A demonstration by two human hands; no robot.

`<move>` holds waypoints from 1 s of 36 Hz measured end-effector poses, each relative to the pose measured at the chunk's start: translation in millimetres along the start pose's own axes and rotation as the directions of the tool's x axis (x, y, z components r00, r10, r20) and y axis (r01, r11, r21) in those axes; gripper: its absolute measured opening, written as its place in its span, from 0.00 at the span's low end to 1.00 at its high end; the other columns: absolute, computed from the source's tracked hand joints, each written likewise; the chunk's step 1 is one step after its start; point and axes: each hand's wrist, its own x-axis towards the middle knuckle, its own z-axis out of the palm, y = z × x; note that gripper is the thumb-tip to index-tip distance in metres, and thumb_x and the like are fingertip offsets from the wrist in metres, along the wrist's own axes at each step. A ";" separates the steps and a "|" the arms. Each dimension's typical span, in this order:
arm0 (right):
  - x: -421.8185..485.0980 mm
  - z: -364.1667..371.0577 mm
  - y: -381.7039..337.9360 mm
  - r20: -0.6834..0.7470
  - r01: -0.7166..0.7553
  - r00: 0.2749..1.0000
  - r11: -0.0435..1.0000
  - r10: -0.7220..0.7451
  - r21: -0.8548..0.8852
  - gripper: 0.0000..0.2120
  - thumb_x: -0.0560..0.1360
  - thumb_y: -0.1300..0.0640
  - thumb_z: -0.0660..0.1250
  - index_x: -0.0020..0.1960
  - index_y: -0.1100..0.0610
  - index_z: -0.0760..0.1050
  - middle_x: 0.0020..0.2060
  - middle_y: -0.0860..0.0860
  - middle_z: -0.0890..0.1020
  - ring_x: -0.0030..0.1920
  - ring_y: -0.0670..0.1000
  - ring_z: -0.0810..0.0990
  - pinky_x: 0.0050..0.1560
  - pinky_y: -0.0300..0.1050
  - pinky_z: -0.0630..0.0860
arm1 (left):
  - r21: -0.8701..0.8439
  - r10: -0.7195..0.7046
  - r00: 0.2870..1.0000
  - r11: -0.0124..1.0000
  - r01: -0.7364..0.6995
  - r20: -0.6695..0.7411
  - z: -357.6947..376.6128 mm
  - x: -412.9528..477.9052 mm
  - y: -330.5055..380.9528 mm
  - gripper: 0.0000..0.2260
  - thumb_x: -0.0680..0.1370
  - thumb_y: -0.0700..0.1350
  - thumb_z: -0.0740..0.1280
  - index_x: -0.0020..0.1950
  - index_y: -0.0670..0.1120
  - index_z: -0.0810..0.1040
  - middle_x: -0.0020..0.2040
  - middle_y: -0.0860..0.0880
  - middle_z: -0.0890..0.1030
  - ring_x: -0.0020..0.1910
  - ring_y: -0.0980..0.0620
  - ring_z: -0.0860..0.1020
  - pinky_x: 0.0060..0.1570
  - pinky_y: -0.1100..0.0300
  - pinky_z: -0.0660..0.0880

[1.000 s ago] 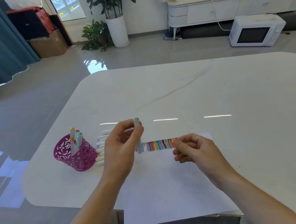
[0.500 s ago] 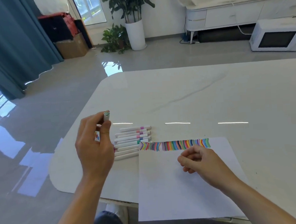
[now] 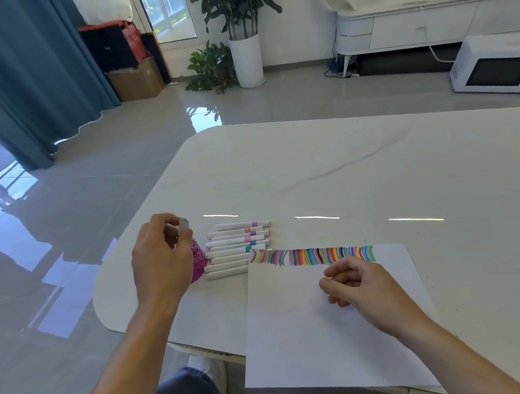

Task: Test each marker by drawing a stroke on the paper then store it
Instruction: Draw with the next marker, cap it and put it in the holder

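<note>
Glossy white marble-look table (image 3: 341, 168) with a rounded corner. Matte white paper (image 3: 305, 345) at the near edge, with a band of coloured strokes (image 3: 313, 255) along its top. Right hand (image 3: 362, 284) rests on the paper, fingers loosely curled, empty. Left hand (image 3: 161, 262) blocks most of the perforated pink basket (image 3: 198, 261). A row of white markers (image 3: 237, 246) lies flat between basket and paper. The left hand pinches a capped marker (image 3: 183, 226) upright at the basket; 1 s ago the marker was by the strokes.

— Where's your paper (image 3: 305, 339)?
— On the tabletop (image 3: 342, 177) before you, under your right hand (image 3: 369, 287).
— And the markers (image 3: 237, 247)?
— Rowed just left of the paper. The basket (image 3: 198, 261) stands left of them, behind your left hand (image 3: 161, 262).
</note>
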 end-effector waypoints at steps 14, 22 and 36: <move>0.7 -0.7 -0.3 -0.010 0.017 1.000 1.000 -0.017 -0.008 0.07 0.75 0.57 0.76 0.51 0.54 0.80 0.38 0.48 0.87 0.39 0.50 0.87 0.44 0.45 0.84 | 0.177 -0.085 0.996 0.981 0.078 0.028 9.8 -5.5 -2.7 0.08 0.78 0.44 0.67 0.54 0.46 0.71 0.51 0.47 0.77 0.45 0.46 0.74 0.43 0.53 0.69; 1.1 -2.1 0.6 -0.012 0.025 1.000 0.998 -0.026 -0.055 0.07 0.75 0.56 0.77 0.50 0.53 0.80 0.38 0.48 0.87 0.40 0.49 0.87 0.47 0.48 0.84 | 0.130 0.084 0.996 0.988 -0.080 -0.027 13.7 -15.3 13.8 0.17 0.73 0.37 0.71 0.59 0.44 0.70 0.53 0.50 0.72 0.52 0.50 0.70 0.51 0.53 0.71; 1.4 -9.7 7.8 -0.026 -0.016 1.000 0.971 0.010 -0.239 0.07 0.75 0.52 0.76 0.49 0.48 0.79 0.44 0.46 0.84 0.44 0.45 0.84 0.50 0.42 0.82 | 0.148 0.260 0.965 0.956 -0.252 -0.040 24.3 -20.0 15.8 0.15 0.73 0.32 0.70 0.58 0.42 0.74 0.52 0.47 0.75 0.52 0.50 0.70 0.49 0.58 0.66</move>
